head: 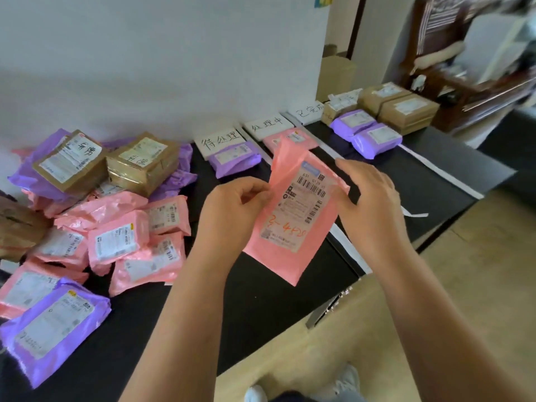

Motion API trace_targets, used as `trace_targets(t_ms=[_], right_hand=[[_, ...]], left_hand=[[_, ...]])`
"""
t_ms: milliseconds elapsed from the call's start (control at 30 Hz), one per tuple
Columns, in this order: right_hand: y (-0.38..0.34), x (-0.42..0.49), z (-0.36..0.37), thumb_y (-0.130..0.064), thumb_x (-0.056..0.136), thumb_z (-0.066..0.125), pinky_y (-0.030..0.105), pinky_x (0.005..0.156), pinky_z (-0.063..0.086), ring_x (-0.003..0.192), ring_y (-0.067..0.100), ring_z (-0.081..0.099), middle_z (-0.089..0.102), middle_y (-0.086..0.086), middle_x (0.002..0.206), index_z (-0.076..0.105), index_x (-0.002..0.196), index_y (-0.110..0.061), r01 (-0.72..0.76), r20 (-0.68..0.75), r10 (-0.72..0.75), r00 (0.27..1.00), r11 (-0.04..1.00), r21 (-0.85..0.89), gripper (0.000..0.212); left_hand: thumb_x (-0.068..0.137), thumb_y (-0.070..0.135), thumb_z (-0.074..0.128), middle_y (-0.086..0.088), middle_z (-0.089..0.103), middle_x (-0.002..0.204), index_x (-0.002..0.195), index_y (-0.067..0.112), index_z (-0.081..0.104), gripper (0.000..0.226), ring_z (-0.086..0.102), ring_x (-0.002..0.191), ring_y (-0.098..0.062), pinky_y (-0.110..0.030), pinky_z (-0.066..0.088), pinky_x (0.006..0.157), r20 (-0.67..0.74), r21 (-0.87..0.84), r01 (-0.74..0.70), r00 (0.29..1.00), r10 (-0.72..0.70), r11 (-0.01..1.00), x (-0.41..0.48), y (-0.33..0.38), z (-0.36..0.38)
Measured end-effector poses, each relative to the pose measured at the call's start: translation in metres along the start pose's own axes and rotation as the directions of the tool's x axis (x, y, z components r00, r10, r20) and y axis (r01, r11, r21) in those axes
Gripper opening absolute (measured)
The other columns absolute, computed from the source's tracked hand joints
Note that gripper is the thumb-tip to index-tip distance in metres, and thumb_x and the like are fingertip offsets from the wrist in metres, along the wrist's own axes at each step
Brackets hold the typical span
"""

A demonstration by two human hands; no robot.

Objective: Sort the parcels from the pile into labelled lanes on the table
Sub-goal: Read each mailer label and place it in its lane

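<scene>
I hold a flat pink parcel [293, 216] upright above the black table [261, 300], its white shipping label with orange handwriting facing me. My left hand [232, 210] pinches its left edge. My right hand [374, 201] grips its right edge from behind, fingers curled. On the left lies the pile [95, 227] of pink and purple bags and brown boxes. Three white lane labels [220, 140] [268, 124] [309, 110] stand along the wall. White strips divide the lanes.
A purple bag [235, 159] lies in the first lane, a pink bag [293, 139] in the second. Two purple bags [365, 132] and brown boxes [406, 111] fill the third. Wooden furniture [464, 68] stands at back right. The table's front edge meets wood flooring [435, 285].
</scene>
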State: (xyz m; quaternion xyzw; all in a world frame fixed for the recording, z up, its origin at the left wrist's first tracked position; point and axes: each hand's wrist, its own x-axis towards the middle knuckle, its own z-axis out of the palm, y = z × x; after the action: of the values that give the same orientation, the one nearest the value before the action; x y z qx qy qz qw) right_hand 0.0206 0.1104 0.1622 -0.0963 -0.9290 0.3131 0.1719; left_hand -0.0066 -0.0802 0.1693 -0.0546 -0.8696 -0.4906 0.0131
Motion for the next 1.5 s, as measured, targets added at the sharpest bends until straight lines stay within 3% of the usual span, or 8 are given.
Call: trace_targets(t_ms=[167, 333, 400, 600, 900, 1267, 1433, 1500], right_hand=[[0.054, 0.008, -0.027, -0.028, 0.095, 0.062, 0.046, 0.101, 0.046, 0.106, 0.012, 0.059, 0.065, -0.014, 0.106, 0.067, 0.117, -0.026, -0.031, -0.036, 0.033, 0.999, 0.998, 0.059, 0.022], [0.117, 0.024, -0.075, -0.022, 0.093, 0.068, 0.015, 0.074, 0.048, 0.085, -0.002, 0.062, 0.067, -0.016, 0.09, 0.07, 0.096, -0.026, -0.074, -0.041, 0.081, 0.996, 0.985, 0.155, 0.006], [0.147, 0.03, -0.096, -0.02, 0.092, 0.069, 0.015, 0.071, 0.046, 0.083, -0.001, 0.063, 0.069, -0.015, 0.087, 0.072, 0.093, -0.025, -0.118, -0.053, 0.132, 0.99, 0.968, 0.221, 0.006], [0.245, 0.045, -0.145, -0.015, 0.09, 0.07, 0.028, 0.073, 0.052, 0.079, 0.005, 0.065, 0.069, -0.016, 0.082, 0.071, 0.087, -0.027, -0.206, -0.125, 0.262, 0.957, 0.918, 0.34, 0.012], [0.334, 0.093, -0.172, -0.013, 0.09, 0.068, 0.036, 0.073, 0.056, 0.081, 0.013, 0.065, 0.072, -0.002, 0.091, 0.075, 0.099, -0.012, -0.307, -0.157, 0.41, 0.898, 0.842, 0.443, 0.011], [0.381, 0.209, -0.131, -0.023, 0.095, 0.063, 0.041, 0.074, 0.06, 0.087, 0.014, 0.066, 0.07, -0.008, 0.096, 0.069, 0.101, -0.021, -0.456, 0.021, 0.477, 0.879, 0.826, 0.331, 0.009], [0.398, 0.248, -0.115, -0.021, 0.099, 0.056, 0.037, 0.07, 0.059, 0.087, 0.007, 0.062, 0.066, -0.01, 0.1, 0.062, 0.103, -0.03, -0.51, 0.045, 0.523, 0.851, 0.804, 0.305, 0.011], [0.408, 0.261, -0.108, -0.02, 0.1, 0.055, 0.025, 0.06, 0.051, 0.083, 0.001, 0.058, 0.063, -0.009, 0.103, 0.059, 0.112, -0.029, -0.522, 0.063, 0.528, 0.847, 0.802, 0.292, 0.015]], left_hand=[[0.095, 0.023, 0.064, 0.025, 0.066, 0.086, 0.096, 0.033, 0.072, 0.013, 0.06, 0.079, 0.012, 0.003, 0.038, 0.066, 0.028, 0.051, -0.062, 0.998, 0.061, 0.997, 0.004, 0.037, 0.043], [0.094, 0.028, 0.066, 0.025, 0.068, 0.084, 0.098, 0.034, 0.075, 0.011, 0.062, 0.078, 0.012, -0.002, 0.043, 0.063, -0.041, 0.041, -0.067, 0.997, 0.068, 0.997, 0.01, 0.075, 0.111], [0.093, 0.03, 0.066, 0.028, 0.067, 0.084, 0.096, 0.037, 0.073, 0.011, 0.06, 0.082, 0.015, -0.003, 0.042, 0.065, -0.052, 0.032, -0.071, 0.996, 0.073, 0.997, 0.012, 0.09, 0.145], [0.096, 0.033, 0.063, 0.009, 0.06, 0.128, 0.128, 0.028, 0.062, 0.033, 0.051, 0.122, -0.012, -0.027, 0.039, 0.101, -0.173, 0.157, -0.094, 0.977, 0.121, 0.983, 0.013, 0.12, 0.245], [0.097, 0.032, 0.06, 0.01, 0.062, 0.122, 0.136, 0.023, 0.054, 0.041, 0.056, 0.116, -0.012, -0.025, 0.043, 0.087, -0.053, 0.075, 0.132, 0.99, -0.128, 0.988, 0.036, 0.132, 0.334], [0.099, 0.027, 0.058, 0.009, 0.064, 0.12, 0.129, 0.022, 0.06, 0.031, 0.056, 0.095, -0.007, -0.011, 0.035, 0.062, -0.002, 0.047, 0.266, 0.964, -0.267, 0.963, 0.155, 0.127, 0.397], [0.099, 0.027, 0.056, 0.013, 0.061, 0.111, 0.124, 0.023, 0.061, 0.026, 0.055, 0.092, -0.005, -0.014, 0.037, 0.062, 0.037, 0.061, 0.302, 0.952, -0.305, 0.951, 0.198, 0.122, 0.423], [0.099, 0.025, 0.055, 0.013, 0.06, 0.112, 0.123, 0.023, 0.061, 0.025, 0.055, 0.092, -0.004, -0.012, 0.036, 0.061, 0.041, 0.067, 0.332, 0.941, -0.335, 0.941, 0.209, 0.116, 0.434]])
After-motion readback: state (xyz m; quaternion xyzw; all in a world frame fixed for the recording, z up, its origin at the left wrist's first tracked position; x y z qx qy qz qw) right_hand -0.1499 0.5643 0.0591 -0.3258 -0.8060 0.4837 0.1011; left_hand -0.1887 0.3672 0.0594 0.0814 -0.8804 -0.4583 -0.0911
